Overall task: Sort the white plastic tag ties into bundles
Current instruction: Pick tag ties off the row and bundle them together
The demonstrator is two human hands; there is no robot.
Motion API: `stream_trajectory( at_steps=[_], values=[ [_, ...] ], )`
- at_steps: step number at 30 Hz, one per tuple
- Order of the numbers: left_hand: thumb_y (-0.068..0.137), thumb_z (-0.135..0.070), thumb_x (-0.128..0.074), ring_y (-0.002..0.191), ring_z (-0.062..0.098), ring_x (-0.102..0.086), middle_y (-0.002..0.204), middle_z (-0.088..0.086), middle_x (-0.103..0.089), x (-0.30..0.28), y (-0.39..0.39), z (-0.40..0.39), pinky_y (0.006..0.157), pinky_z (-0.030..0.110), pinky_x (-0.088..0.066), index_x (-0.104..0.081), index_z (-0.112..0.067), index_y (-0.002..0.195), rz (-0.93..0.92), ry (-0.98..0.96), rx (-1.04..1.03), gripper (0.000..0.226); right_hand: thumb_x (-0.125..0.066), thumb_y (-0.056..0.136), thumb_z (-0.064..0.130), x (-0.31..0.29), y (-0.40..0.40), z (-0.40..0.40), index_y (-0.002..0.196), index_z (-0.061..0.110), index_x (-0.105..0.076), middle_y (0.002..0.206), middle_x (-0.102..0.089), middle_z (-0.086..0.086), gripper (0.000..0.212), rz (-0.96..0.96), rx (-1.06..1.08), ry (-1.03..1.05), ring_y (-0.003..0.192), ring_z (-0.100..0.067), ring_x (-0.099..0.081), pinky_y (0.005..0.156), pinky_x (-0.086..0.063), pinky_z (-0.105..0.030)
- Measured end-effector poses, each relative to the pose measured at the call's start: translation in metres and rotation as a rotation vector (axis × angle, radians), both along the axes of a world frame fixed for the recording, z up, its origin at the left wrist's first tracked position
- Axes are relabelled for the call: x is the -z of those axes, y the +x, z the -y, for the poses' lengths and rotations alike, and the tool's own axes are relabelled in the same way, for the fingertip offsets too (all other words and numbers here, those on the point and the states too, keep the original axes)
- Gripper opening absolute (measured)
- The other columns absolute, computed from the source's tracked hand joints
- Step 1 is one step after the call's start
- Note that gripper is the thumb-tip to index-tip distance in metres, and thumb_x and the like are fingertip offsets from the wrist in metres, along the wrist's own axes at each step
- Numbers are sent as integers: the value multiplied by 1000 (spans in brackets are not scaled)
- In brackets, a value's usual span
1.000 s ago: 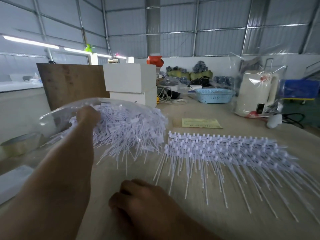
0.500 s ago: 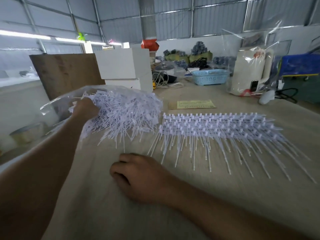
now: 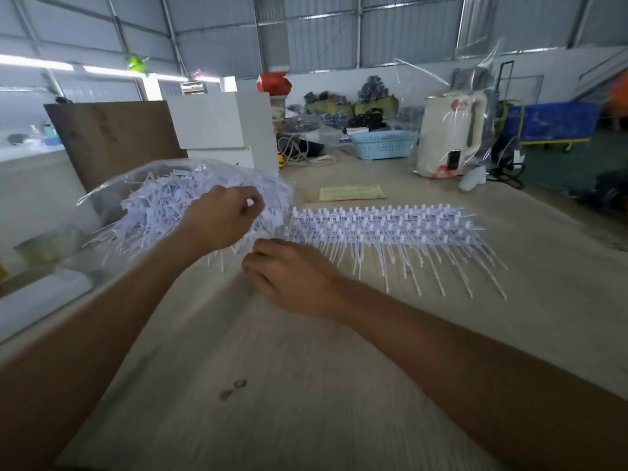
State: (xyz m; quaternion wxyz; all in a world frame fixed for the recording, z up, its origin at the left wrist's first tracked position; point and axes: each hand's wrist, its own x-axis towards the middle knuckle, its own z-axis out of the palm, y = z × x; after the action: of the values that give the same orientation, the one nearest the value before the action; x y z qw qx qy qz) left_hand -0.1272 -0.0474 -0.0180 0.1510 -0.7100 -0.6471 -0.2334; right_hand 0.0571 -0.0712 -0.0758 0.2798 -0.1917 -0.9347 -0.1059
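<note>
Hiding part of tie pile | L hand grip unclear

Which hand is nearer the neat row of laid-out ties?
Right. The right hand rests on the table at the row of laid-out ties' left end; the left hand is farther left, over the loose tie pile.

Left hand pinches in the loose tie heap; right hand rests curled beside the sorted row.
</note>
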Motion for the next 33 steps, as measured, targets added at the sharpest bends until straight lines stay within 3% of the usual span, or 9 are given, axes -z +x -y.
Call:
stream_trajectory(
  at_steps=[3, 8, 10, 12, 14, 20, 25, 27, 33],
  values=[
    [101, -37, -50, 90, 29, -66, 96, 5, -72, 6, 37, 1, 79, 44, -56, -65, -26, 108, -79, -83, 137, 20, -54, 97, 17, -8, 54, -22, 107, 12, -67, 103, -59, -6, 18, 7, 187, -17, 98, -28, -60, 70, -54, -42],
    [102, -41, -45, 95, 32, -66, 106, 11, -67, 39, 66, -24, 79, 40, -53, -62, -17, 111, -150, -154, -47, 30, -47, 99, 24, -11, 168, -61, 116, 11, -63, 113, -57, -12, 26, -108, 714, -104, 106, -31, -55, 85, -49, -39],
    [102, -41, -44, 95, 30, -65, 108, 11, -65, 58, 66, -27, 80, 40, -53, -57, -16, 115, -107, -192, -134, 32, -48, 99, 30, -2, 214, -72, 119, 11, -57, 117, -55, -14, 29, -126, 972, -230, 107, -34, -54, 83, -48, -41],
    [100, -41, -43, 95, 28, -65, 108, 9, -65, 73, 64, -25, 81, 40, -53, -55, -17, 115, -74, -213, -179, 30, -51, 98, 39, 5, 247, -79, 110, 13, -57, 112, -60, -13, 29, -55, 1092, -419, 94, -29, -59, 72, -46, -34],
    [99, -41, -43, 90, 27, -65, 101, 7, -66, 79, 63, -23, 79, 38, -53, -56, -19, 107, -49, -196, -175, 26, -55, 97, 42, 6, 263, -83, 97, 14, -58, 103, -65, -10, 28, -9, 1126, -558, 81, -23, -58, 66, -43, -31],
    [100, -36, -46, 77, 21, -60, 88, 2, -64, 79, 60, -24, 74, 35, -52, -53, -25, 90, 140, -235, -172, 16, -63, 93, 23, 10, 273, -89, 98, 5, -69, 100, -68, -14, 19, -168, 1082, -625, 91, -30, -64, 81, -55, -40],
    [100, -41, -47, 85, 29, -65, 90, 8, -65, 80, 56, -29, 81, 42, -55, -59, -16, 92, 284, -141, -192, 29, -61, 94, 31, 9, 277, -88, 100, 6, -61, 99, -61, -11, 25, -276, 1140, -577, 97, -31, -60, 78, -47, -35],
    [100, -42, -48, 87, 30, -66, 92, 10, -66, 79, 56, -31, 83, 45, -56, -64, -12, 95, 256, -132, -220, 35, -62, 94, 33, 10, 279, -89, 98, 6, -63, 97, -63, -12, 28, -244, 1185, -606, 94, -31, -61, 73, -44, -32],
    [92, -35, -63, 81, 26, -67, 86, 4, -70, 72, 52, -38, 82, 40, -58, -73, -20, 89, 299, -262, -292, 19, -64, 93, 22, 8, 278, -98, 95, 2, -69, 90, -68, -16, 21, -290, 1154, -704, 81, -30, -64, 73, -53, -36]
  ],
)
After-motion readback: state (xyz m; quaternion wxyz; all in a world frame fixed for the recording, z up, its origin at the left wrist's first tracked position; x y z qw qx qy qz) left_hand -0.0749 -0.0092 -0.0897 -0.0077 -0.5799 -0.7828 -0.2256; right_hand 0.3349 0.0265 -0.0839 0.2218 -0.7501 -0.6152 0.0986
